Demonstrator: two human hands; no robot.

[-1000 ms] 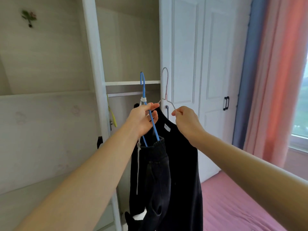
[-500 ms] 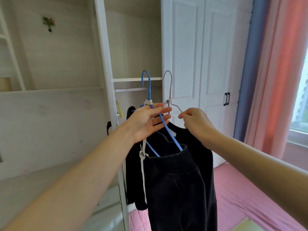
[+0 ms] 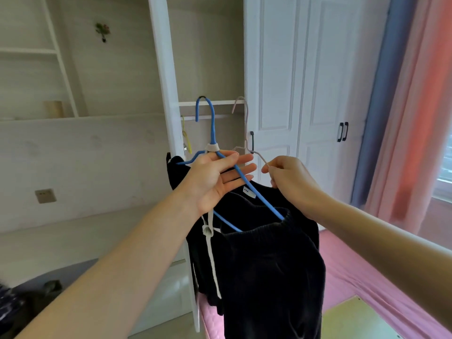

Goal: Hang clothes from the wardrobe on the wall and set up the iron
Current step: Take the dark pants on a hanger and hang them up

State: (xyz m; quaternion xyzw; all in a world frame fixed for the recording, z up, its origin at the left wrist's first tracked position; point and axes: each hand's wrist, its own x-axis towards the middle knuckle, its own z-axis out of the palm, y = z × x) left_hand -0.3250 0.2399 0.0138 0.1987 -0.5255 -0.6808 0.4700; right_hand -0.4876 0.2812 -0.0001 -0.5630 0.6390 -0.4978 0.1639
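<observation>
Two hangers are held up in front of the open wardrobe [image 3: 163, 69], their hooks upright against its shelf and rail. On the left hand [image 3: 215, 178] the fingers are straight and spread, and the sloping arm of the blue hanger [image 3: 212, 129] lies across them. Black trousers [image 3: 269, 270] with a white drawstring [image 3: 209, 241] hang from it. Just beside, the right hand [image 3: 291, 179] has curled fingers pinching one arm of the pale hanger [image 3: 246, 126], which carries a black top [image 3: 308, 231] behind the trousers. A pink bed [image 3: 354, 272] lies below the wardrobe's closed doors.
</observation>
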